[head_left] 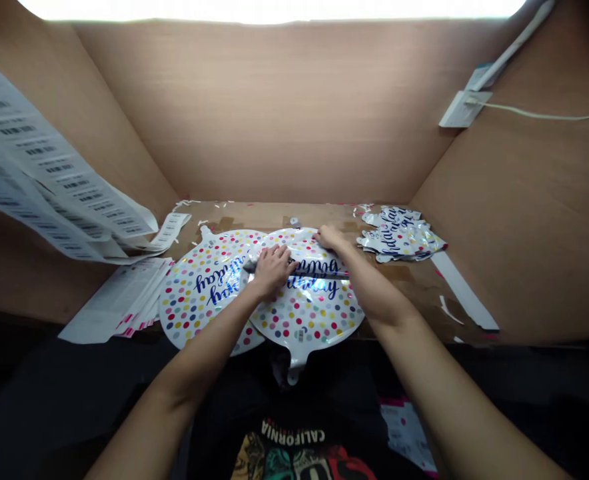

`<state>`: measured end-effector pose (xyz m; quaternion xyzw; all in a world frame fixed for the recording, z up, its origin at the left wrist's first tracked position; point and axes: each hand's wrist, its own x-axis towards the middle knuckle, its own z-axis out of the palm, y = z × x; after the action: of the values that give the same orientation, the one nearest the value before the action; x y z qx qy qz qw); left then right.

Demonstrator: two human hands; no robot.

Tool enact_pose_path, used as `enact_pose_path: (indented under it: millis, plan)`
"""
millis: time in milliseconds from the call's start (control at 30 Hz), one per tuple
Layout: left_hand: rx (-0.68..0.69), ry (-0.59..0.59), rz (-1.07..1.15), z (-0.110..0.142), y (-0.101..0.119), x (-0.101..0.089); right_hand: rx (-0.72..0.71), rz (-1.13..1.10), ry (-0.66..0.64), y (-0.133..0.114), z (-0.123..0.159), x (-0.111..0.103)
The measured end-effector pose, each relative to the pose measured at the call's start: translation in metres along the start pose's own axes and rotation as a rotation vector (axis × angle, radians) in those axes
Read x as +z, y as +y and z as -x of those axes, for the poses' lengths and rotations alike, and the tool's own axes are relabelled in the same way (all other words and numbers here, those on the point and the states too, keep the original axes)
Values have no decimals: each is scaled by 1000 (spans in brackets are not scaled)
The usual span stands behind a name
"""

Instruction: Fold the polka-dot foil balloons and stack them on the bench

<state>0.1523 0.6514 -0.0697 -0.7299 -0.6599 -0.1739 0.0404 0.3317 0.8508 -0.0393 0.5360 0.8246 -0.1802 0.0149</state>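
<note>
Two flat foil balloons with colored dots and blue "birthday" lettering overlap on the cardboard work surface. The nearer foil balloon (304,320) lies over part of the left foil balloon (189,313), its neck pointing toward my body. A crease with a grey underside showing runs across the nearer balloon's middle. My left hand (273,270) presses on it at the left end of this crease, fingers stretched out. At its far right edge, my right hand (327,238) has its fingers curled on the foil; the fingertips are partly hidden.
A pile of folded foil balloons (399,237) sits at the right. Strips of barcode labels (69,167) hang at the left above a stack of printed cards (119,300). Cardboard walls (254,107) enclose three sides. A white strip (467,293) and paper scraps lie at right.
</note>
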Motion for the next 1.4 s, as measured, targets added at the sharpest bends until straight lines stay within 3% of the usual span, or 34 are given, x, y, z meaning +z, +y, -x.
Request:
enact_pose_path:
  millis: [133, 233, 333, 400, 500, 567, 700, 800, 867, 933, 1000, 1067, 1133, 1200, 1300, 1400]
  plan:
    - [-152, -190, -47, -16, -27, 25, 117, -13, 18, 23, -4, -5]
    - [-170, -171, -12, -15, -44, 25, 123, -68, -65, 69, 22, -3]
    - [-373, -108, 7, -11, -65, 10, 81, -270, -129, 115, 54, 11]
    - [-497, -235, 77, -8, -83, -4, 87, -340, -42, 132, 71, 27]
    - [-496, -509, 229, -6, -107, -24, 145, -274, 140, 130, 83, 48]
    - [-479, -526, 238, -5, -112, -33, 198, -212, 203, 117, 84, 57]
    - [-457, -310, 108, -3, -91, -30, 368, -23, 266, 96, 84, 57]
    - [-166, -137, 66, -1, -63, -10, 405, -60, 217, 104, 92, 51]
    - [-56, -136, 42, 0, -50, 7, 374, -117, 145, 112, 101, 49]
    - [-109, -181, 10, 0, -44, 22, 355, -119, 146, 108, 109, 51]
    - [-176, -185, -17, 0, -43, 32, 365, -72, 268, 89, 114, 53]
    - [-204, -166, -30, -1, -44, 36, 319, -7, 381, 65, 112, 53]
    - [-236, -165, -35, -3, -46, 35, 261, 51, 389, 54, 108, 49]
    - [-280, -178, -41, -4, -49, 32, 315, 76, 339, 66, 109, 42]
    - [-327, -208, -53, -5, -54, 28, 511, 100, 321, 117, 131, 38]
    - [-367, -224, -51, -9, -51, 24, 474, 155, 310, 159, 173, 50]
